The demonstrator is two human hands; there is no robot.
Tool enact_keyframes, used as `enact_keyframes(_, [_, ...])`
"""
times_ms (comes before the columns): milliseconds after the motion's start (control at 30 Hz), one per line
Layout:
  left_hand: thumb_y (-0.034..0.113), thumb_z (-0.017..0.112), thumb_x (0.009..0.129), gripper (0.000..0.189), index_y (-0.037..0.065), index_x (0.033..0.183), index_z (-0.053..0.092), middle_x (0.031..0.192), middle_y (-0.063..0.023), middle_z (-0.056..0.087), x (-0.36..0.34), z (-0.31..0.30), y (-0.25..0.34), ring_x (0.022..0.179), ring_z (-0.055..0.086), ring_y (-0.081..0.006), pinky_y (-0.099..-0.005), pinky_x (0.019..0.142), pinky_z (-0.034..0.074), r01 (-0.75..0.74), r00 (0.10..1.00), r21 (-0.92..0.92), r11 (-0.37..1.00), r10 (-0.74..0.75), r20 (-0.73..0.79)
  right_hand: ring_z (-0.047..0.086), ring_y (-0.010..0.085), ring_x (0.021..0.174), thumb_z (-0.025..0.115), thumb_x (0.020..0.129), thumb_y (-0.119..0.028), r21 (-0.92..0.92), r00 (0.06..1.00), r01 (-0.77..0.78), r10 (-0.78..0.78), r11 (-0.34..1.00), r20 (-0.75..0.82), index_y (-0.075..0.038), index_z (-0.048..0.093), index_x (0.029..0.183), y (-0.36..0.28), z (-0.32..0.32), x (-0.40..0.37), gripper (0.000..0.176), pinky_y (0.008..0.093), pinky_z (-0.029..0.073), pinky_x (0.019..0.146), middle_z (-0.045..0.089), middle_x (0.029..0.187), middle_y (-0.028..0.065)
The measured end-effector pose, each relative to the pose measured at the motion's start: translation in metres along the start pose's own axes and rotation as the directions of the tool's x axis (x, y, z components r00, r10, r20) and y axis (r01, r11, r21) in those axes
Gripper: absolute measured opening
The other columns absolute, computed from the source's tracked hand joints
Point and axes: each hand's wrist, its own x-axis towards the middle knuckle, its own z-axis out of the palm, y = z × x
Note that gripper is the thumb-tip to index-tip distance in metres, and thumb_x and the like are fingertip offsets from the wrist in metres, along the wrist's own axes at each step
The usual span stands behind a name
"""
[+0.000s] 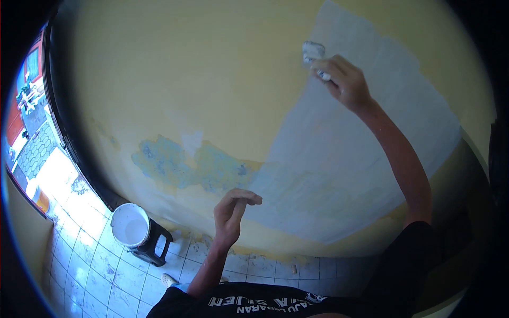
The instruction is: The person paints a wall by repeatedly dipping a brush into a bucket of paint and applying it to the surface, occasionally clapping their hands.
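Observation:
My right hand (342, 82) is wrapped round the handle of a paint brush (313, 51), whose whitish head lies against the yellow wall (222, 69) at the upper left edge of a white painted area (366, 138). Lower down, my left hand (231, 214) is raised in front of the wall, its fingers bent over to the right and held together; nothing shows in them. Left of the white area, a patch of bluish, worn surface (164, 161) shows on the wall.
A white bucket (130, 226) stands on a dark stool (158, 244) at the lower left. White floor tiles (124, 273) run along the wall's foot. At the far left, a doorway opens onto a bright outdoor area (37, 148) with an orange and white container (38, 196).

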Motion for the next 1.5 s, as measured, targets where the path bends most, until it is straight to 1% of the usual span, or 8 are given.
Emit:
enact_keyframes(200, [-0.006,0.044,0.106,0.025,-0.002,0.113,0.067,0.106,-0.0147,0.073,0.002,0.004,0.002,0.100,0.070,-0.0219,-0.0359,0.092,0.053,-0.019,1.000,-0.005,1.000,0.019,-0.003,0.069,0.0111,0.081,0.071,0.100,-0.002,0.380,0.890,-0.401,0.453,0.833,-0.053,0.000,0.073,0.109,0.023,-0.006,0.001,0.010,0.0282,0.058,0.076,0.078,0.099,0.0054])
enact_keyframes(500, [-0.007,0.043,0.105,0.026,-0.001,0.112,0.068,0.105,-0.0150,0.073,-0.001,0.006,-0.001,0.100,0.070,-0.0216,-0.0360,0.092,0.053,0.001,0.999,0.018,1.000,-0.001,-0.034,0.071,0.0114,0.082,0.071,0.101,-0.007,-0.137,0.872,-0.148,0.064,0.979,-0.486,-0.002,0.075,0.110,0.068,-0.042,0.039,0.011,0.0287,0.058,0.076,0.078,0.098,0.0061])
enact_keyframes(600, [-0.007,0.044,0.105,0.026,-0.001,0.112,0.068,0.104,-0.0147,0.073,-0.002,0.007,-0.002,0.099,0.069,-0.0213,-0.0359,0.092,0.053,-0.005,0.999,0.016,1.000,0.005,-0.042,0.072,0.0155,0.082,0.075,0.098,-0.008,-0.133,0.984,0.031,-0.053,0.991,-0.168,-0.003,0.075,0.107,0.063,-0.018,0.007,0.010,0.0309,0.058,0.074,0.076,0.096,0.0074])
enact_keyframes(767, [-0.006,0.044,0.105,0.025,-0.002,0.112,0.068,0.104,-0.0146,0.073,-0.002,0.010,-0.006,0.099,0.069,-0.0210,-0.0356,0.091,0.053,-0.022,0.998,0.008,1.000,0.022,-0.054,0.074,0.0182,0.088,0.076,0.096,-0.007,0.371,0.964,-0.265,0.246,0.890,0.097,-0.004,0.074,0.106,0.006,-0.012,-0.009,0.011,0.0329,0.058,0.075,0.076,0.096,0.0098])
enact_keyframes(1033, [-0.006,0.045,0.105,0.024,-0.002,0.112,0.067,0.105,-0.0146,0.073,-0.002,0.009,-0.012,0.100,0.070,-0.0215,-0.0354,0.092,0.053,0.024,1.000,-0.006,1.000,-0.024,-0.008,0.076,0.0176,0.092,0.072,0.100,-0.009,-0.033,0.887,-0.179,0.147,0.983,-0.437,-0.003,0.075,0.111,0.082,-0.064,0.051,0.013,0.0300,0.059,0.084,0.079,0.102,0.0116])
enact_keyframes(1133, [-0.006,0.044,0.105,0.024,-0.002,0.112,0.067,0.104,-0.0145,0.074,0.000,0.007,-0.006,0.100,0.070,-0.0215,-0.0350,0.092,0.053,0.026,1.000,0.010,1.000,-0.026,0.009,0.073,0.0319,0.094,0.078,0.088,-0.005,-0.096,0.955,-0.144,0.113,0.985,-0.276,-0.008,0.073,0.106,0.090,-0.027,0.013,0.019,0.0366,0.059,0.080,0.073,0.102,0.0126])
enact_keyframes(1267, [-0.004,0.048,0.105,0.020,-0.002,0.110,0.067,0.101,-0.0163,0.072,0.002,0.014,0.013,0.095,0.071,-0.0246,-0.0368,0.088,0.055,-0.021,1.000,0.031,0.999,0.022,-0.005,0.070,0.0287,0.087,0.077,0.076,-0.003,-0.151,0.981,0.177,-0.161,0.973,0.112,-0.009,0.067,0.110,0.030,0.016,-0.071,0.036,0.0388,0.059,0.067,0.068,0.101,0.0076])
enact_keyframes(1500, [-0.007,0.044,0.104,0.026,-0.002,0.113,0.067,0.105,-0.0141,0.073,0.012,-0.004,0.044,0.100,0.070,-0.0211,-0.0356,0.091,0.054,0.044,0.999,0.008,0.999,-0.044,-0.009,0.072,0.0293,0.090,0.076,0.093,-0.005,-0.044,0.991,-0.063,0.057,0.997,-0.117,-0.004,0.071,0.109,0.035,-0.061,-0.011,0.016,0.0372,0.058,0.078,0.074,0.104,0.0114])
